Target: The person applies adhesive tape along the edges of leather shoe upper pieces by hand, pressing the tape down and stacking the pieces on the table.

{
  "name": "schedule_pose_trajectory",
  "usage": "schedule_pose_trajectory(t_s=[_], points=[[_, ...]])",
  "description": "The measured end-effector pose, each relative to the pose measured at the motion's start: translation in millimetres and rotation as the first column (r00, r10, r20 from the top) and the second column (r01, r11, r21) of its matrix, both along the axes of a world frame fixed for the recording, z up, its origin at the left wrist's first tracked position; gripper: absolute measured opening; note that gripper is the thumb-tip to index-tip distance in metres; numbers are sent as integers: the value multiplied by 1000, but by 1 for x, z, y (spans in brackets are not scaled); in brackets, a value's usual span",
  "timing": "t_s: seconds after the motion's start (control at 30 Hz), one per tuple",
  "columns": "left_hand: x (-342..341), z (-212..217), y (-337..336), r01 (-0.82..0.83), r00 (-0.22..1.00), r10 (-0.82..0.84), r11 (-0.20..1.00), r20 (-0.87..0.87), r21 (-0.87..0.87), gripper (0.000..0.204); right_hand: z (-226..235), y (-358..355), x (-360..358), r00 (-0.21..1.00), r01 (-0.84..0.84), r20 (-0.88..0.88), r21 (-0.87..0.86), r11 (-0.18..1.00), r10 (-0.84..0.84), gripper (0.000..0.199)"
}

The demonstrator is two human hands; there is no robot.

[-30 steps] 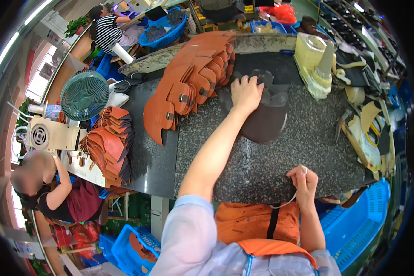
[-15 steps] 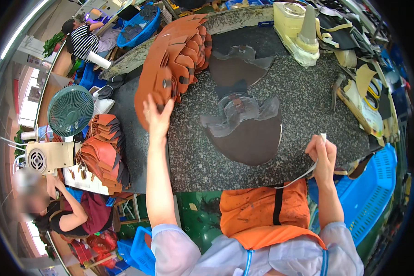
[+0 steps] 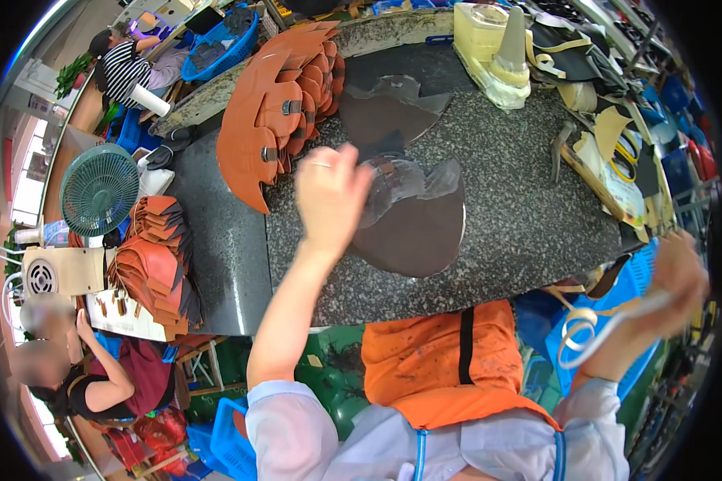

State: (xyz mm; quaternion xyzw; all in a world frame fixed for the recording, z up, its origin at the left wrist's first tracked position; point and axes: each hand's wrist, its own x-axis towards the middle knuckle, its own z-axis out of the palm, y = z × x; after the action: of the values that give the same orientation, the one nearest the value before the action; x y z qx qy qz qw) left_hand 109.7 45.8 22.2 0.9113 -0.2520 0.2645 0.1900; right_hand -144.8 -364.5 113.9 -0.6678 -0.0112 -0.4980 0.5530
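My left hand point(image 3: 329, 194) hovers, blurred, over the speckled stone table point(image 3: 529, 216), just left of a dark brown leather piece point(image 3: 413, 224) lying flat there. Its fingers are loosely curled and I cannot tell if anything is in them. My right hand point(image 3: 672, 290) is off the table's right edge, gripping a pale strip of tape point(image 3: 594, 333) that loops below it. A fanned row of orange-brown leather pieces point(image 3: 277, 112) lies at the table's far left. A second dark leather piece point(image 3: 385, 112) rests farther back.
A cream-coloured container with a cone point(image 3: 497, 48) stands at the back. Tools and scraps point(image 3: 610, 152) crowd the right side. A green fan point(image 3: 99, 189) and stacked orange pieces point(image 3: 156, 264) sit left. One person point(image 3: 80, 377) sits lower left, another point(image 3: 128, 68) at upper left.
My left hand swung from the orange stack rightward to the dark leather piece. My right hand left the table's edge and went out to the right, pulling the pale strip with it.
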Motion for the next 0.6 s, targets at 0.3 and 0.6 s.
schedule_pose_trajectory(t_s=[0.3, 0.6], points=[[-54, 10, -35, -46, 618, -557, 679, -555, -733, 25, -25, 137, 109, 748, -639, -625, -589, 494, 223, 30], [-79, 38, -35, -144, 25, -810, 577, -586, -804, 72, -25, 153, 159, 467, -874, -860, -414, 254, 204, 37]])
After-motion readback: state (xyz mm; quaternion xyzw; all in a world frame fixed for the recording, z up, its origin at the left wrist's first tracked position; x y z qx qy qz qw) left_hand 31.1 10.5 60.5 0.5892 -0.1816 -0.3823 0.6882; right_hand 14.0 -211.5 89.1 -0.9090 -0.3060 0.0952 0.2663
